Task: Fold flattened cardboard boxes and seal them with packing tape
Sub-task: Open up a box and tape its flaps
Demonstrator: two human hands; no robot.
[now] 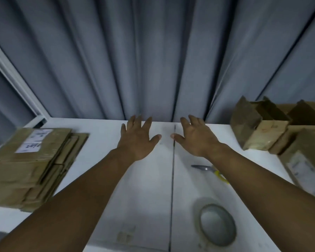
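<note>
Both left hand (137,138) and right hand (195,137) are held empty, fingers spread, likely readied for flat boxes (25,160) at nine o'clock.

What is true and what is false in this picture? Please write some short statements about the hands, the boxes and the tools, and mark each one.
1. The left hand and the right hand both have their fingers spread and hold nothing. True.
2. The left hand holds the roll of tape. False: the roll lies on the table, beside the right forearm.
3. A stack of flat boxes lies on the left side of the table. True.
4. The scissors lie on top of the flat boxes. False: they lie on the table, partly hidden by the right forearm.
5. Folded boxes stand on the right side. True.
</note>
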